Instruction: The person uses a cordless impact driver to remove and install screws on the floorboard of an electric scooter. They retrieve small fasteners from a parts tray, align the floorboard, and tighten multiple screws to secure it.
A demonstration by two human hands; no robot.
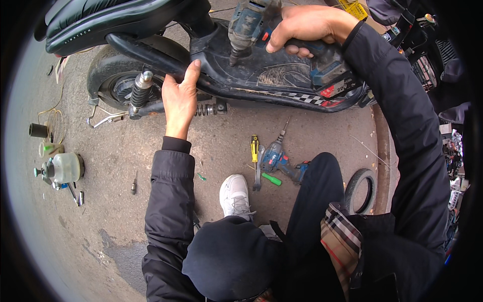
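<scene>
A black electric scooter (216, 60) stands across the far side, its seat (115, 25) at the upper left above the rear wheel (98, 75). Wrapped around the black frame tube beside the footboard is my left hand (181, 98), its thumb along the top. My right hand (309, 30) grips the handle of a blue-and-black cordless drill (246, 22). The drill's chuck points down and its tip meets the dark plastic footboard (271, 65); whatever sits under the tip is hidden. A spring shock absorber (141, 90) shows left of my left hand.
On the pavement between me and the scooter lie a second cordless drill (276, 158), a yellow screwdriver (254, 147), a flat metal lever (258, 171) and a green-handled tool (271, 179). A loose tyre (360, 191) rests at right by the kerb. A translucent bottle (68, 167) stands at left.
</scene>
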